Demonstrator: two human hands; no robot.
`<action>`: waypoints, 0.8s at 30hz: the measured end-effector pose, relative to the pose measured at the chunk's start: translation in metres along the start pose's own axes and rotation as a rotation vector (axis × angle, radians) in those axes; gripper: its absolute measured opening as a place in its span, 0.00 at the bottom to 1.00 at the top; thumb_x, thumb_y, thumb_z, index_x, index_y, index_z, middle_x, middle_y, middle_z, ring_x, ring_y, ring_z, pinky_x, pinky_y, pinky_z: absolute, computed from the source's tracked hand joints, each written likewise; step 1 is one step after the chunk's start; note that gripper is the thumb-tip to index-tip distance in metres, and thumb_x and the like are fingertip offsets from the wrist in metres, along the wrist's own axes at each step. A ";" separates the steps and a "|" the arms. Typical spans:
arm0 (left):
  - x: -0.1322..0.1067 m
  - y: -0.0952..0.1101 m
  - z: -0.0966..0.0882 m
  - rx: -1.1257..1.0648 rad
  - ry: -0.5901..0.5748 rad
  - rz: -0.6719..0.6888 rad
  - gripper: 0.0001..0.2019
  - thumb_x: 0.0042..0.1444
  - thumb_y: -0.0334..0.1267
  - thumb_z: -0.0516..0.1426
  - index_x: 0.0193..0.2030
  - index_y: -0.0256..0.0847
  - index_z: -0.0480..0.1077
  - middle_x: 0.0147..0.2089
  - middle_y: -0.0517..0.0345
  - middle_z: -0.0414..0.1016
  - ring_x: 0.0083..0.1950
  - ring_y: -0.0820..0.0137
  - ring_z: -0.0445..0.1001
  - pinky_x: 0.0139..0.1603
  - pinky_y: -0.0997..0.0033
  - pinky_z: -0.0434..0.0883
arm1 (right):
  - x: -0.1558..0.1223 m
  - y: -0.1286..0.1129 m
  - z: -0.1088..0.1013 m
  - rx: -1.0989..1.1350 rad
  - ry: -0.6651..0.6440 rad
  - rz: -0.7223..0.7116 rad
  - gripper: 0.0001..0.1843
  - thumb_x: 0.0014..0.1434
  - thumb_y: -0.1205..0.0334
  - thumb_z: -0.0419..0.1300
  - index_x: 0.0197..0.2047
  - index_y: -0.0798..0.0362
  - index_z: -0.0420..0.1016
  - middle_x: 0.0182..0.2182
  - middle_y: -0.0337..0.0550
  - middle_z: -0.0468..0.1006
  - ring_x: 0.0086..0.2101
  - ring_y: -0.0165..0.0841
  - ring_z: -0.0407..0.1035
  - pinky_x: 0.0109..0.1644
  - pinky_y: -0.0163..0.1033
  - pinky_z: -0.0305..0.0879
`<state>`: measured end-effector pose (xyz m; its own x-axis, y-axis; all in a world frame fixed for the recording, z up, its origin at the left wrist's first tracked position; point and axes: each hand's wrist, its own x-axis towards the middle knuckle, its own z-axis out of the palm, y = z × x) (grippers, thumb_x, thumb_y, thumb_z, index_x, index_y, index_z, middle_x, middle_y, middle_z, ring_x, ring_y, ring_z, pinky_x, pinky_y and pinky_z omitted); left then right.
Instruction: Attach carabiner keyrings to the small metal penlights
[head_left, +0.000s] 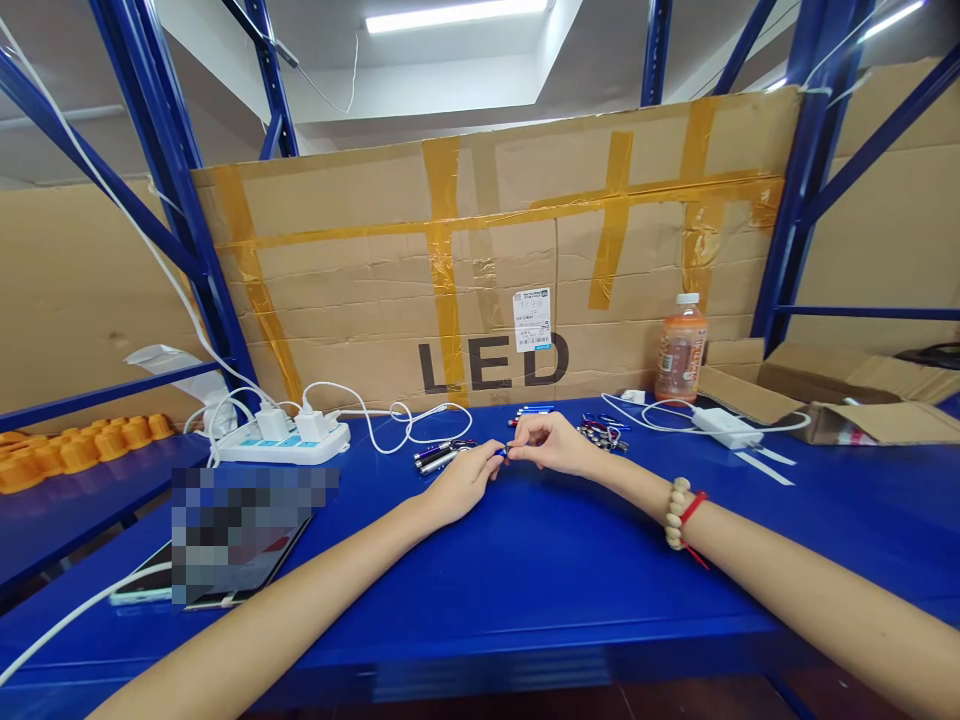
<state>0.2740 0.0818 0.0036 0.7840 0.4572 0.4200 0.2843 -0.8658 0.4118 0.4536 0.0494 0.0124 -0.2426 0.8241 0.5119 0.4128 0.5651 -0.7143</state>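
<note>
Both of my hands meet over the middle of the blue table (525,580). My left hand (465,480) and my right hand (551,442) each pinch one end of a small blue pen-like light (501,453) held between them. A few similar small lights (439,455) lie just beyond my left hand. More lights (532,410) and a heap of metal key clips (602,432) lie behind my right hand. A bead bracelet with a red cord sits on my right wrist.
A white power strip (289,440) with chargers and white cables stands back left, a tablet (225,555) near left. An orange drink bottle (680,350) and a white adapter (724,425) stand back right beside an open carton (840,395). Taped cardboard marked LED lines the back. Orange parts (75,448) fill the left shelf.
</note>
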 end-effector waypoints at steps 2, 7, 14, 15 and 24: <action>0.000 0.000 0.000 0.003 0.004 -0.009 0.11 0.59 0.37 0.40 0.32 0.39 0.60 0.26 0.63 0.63 0.29 0.75 0.64 0.33 0.76 0.60 | 0.000 -0.002 0.000 -0.024 0.000 0.008 0.16 0.43 0.52 0.62 0.21 0.57 0.67 0.21 0.38 0.71 0.15 0.22 0.60 0.15 0.28 0.56; 0.000 0.003 -0.001 0.054 0.039 -0.037 0.10 0.59 0.36 0.42 0.34 0.39 0.62 0.28 0.61 0.67 0.31 0.74 0.67 0.36 0.75 0.61 | 0.002 -0.004 0.002 -0.018 -0.014 0.062 0.17 0.42 0.50 0.62 0.21 0.57 0.68 0.19 0.38 0.71 0.14 0.21 0.59 0.16 0.28 0.55; 0.000 0.007 -0.002 0.142 0.101 -0.078 0.10 0.58 0.36 0.43 0.38 0.40 0.64 0.33 0.58 0.71 0.34 0.70 0.70 0.37 0.73 0.64 | 0.001 -0.008 0.006 0.049 0.023 0.217 0.20 0.43 0.46 0.60 0.21 0.57 0.68 0.12 0.33 0.64 0.13 0.21 0.56 0.15 0.28 0.50; 0.000 0.007 -0.002 0.154 0.109 -0.072 0.10 0.58 0.36 0.44 0.39 0.41 0.64 0.35 0.57 0.72 0.36 0.70 0.70 0.38 0.72 0.64 | 0.001 -0.009 0.006 0.053 0.030 0.239 0.20 0.43 0.46 0.60 0.20 0.57 0.67 0.11 0.33 0.64 0.13 0.21 0.56 0.15 0.28 0.49; 0.001 0.008 -0.002 0.143 0.118 -0.081 0.10 0.57 0.37 0.45 0.42 0.42 0.64 0.40 0.57 0.72 0.40 0.68 0.71 0.40 0.72 0.65 | -0.001 -0.010 0.009 0.125 0.030 0.301 0.22 0.44 0.44 0.58 0.19 0.55 0.61 0.11 0.31 0.62 0.13 0.20 0.56 0.15 0.26 0.47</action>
<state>0.2757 0.0754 0.0093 0.6876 0.5398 0.4856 0.4255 -0.8415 0.3329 0.4413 0.0435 0.0148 -0.0996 0.9546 0.2808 0.3507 0.2978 -0.8879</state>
